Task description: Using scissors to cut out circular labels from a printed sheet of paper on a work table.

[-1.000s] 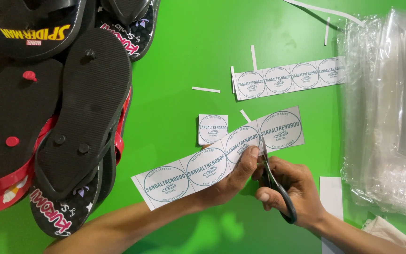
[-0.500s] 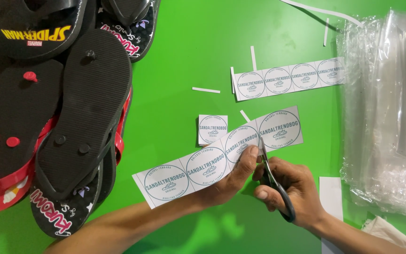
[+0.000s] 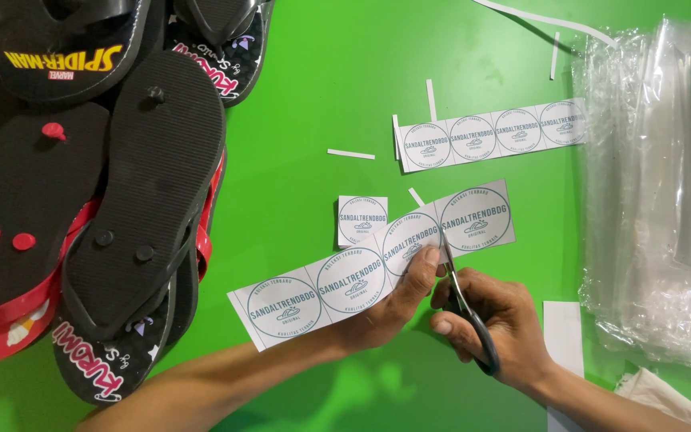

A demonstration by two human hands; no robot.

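Green desk (image 3: 305, 104) fills the view. Upper and centre left: a pile of black and red flip-flops (image 3: 97, 192), several lying sole up, overlapping one another. Right edge: a stack of clear plastic bags (image 3: 657, 200), crinkled, reaching from top to lower right. Centre: a long paper strip of round labels (image 3: 369, 268) running diagonally from lower left to upper right, four labels visible. Above it, near the bags, a second label strip (image 3: 493, 134) lies flat, also four labels, its right end touching the bags. The left hand (image 3: 393, 308) holds the long strip, grip closed on the paper, thumb pressed on top of the third label. The right hand (image 3: 493, 328) has its grip closed on the handles of black scissors (image 3: 465, 308), blades set into the strip between the third and fourth labels. One single cut label (image 3: 361, 220) lies just above the strip. Thin white paper offcuts (image 3: 351, 154) lie scattered apart on the desk.
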